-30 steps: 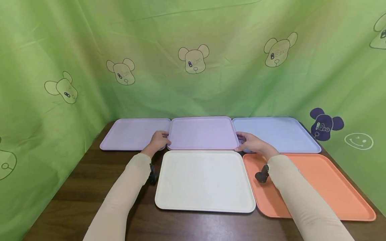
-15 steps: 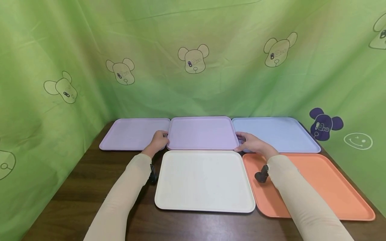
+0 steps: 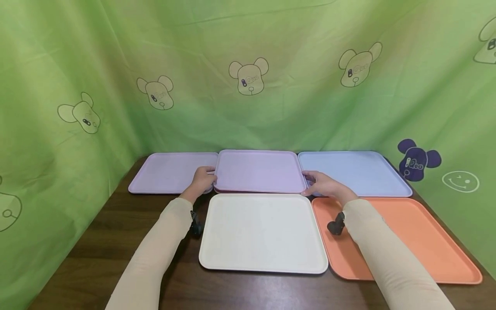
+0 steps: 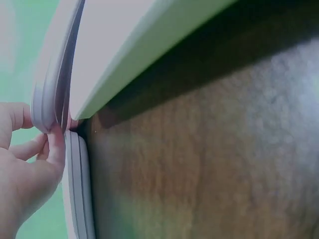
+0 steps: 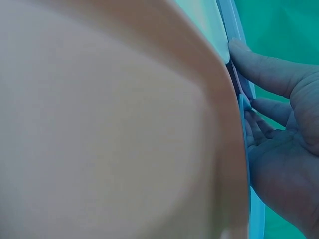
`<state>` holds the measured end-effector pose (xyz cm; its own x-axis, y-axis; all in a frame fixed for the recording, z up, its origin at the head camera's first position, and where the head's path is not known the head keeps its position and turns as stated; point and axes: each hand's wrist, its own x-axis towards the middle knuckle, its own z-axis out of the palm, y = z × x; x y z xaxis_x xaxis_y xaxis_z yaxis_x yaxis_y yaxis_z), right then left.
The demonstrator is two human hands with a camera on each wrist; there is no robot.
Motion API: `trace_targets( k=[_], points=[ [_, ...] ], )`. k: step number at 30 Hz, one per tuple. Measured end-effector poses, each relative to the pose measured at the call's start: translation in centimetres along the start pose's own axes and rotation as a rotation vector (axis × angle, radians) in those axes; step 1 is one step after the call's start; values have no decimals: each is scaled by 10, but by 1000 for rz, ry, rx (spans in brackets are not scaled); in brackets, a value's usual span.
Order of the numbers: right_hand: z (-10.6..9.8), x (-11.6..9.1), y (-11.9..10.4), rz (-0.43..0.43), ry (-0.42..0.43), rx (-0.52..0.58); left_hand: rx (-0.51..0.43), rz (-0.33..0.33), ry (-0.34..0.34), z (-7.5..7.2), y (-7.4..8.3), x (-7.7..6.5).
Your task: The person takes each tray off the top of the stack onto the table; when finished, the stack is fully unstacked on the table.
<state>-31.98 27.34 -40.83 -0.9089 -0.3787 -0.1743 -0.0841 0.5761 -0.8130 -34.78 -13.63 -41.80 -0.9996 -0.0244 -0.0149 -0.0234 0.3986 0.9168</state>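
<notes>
A light purple tray (image 3: 260, 171) lies in the middle of the back row, and both hands hold it by its short sides. My left hand (image 3: 202, 181) grips the left edge. In the left wrist view its thumb and fingers pinch the purple tray's rim (image 4: 45, 102), which is raised a little off a reddish edge below. At the right edge is my right hand (image 3: 323, 184), thumb at the front corner. The right wrist view has the right hand's thumb (image 5: 269, 69) against the rim and its other fingers curled behind, partly hidden.
Another purple tray (image 3: 174, 172) lies left of the held one, a light blue tray (image 3: 348, 172) right of it. Nearer are a white tray (image 3: 263, 232) and an orange tray (image 3: 418, 237) on the brown wooden table (image 3: 97, 241). A green curtain (image 3: 248, 120) hangs behind.
The purple tray's left end has shifted slightly left and up with my left hand, and a dark reddish strip now shows under its front edge. My right hand has barely moved.
</notes>
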Motion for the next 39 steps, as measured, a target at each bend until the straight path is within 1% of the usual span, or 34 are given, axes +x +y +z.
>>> trace_targets(
  k=[2,4,6,9,13,19,24,28,33,39],
  points=[
    [0,1,1,-1,1,-4,-30,11,6,-1,1,-1],
    [0,2,1,-3,5,-1,-37,36,18,-2,2,-2],
    [1,3,1,-9,7,-7,-57,38,25,-3,3,-3],
    [2,3,0,-28,9,-14,-102,14,29,-5,3,-3],
    [3,2,-1,-40,18,-18,-164,-31,17,-9,3,-4],
    [3,1,-2,-49,42,-22,-210,-84,18,-15,5,-10],
    [3,-1,-3,-73,56,-21,-257,-92,23,-20,4,-13],
    [4,0,-2,-67,60,-42,-314,-91,25,-22,1,-14],
    [4,1,0,-54,66,-65,-390,-95,48,-24,-1,-16],
    [4,0,0,-60,73,-94,-411,-110,64,-30,-1,-21]
  ],
)
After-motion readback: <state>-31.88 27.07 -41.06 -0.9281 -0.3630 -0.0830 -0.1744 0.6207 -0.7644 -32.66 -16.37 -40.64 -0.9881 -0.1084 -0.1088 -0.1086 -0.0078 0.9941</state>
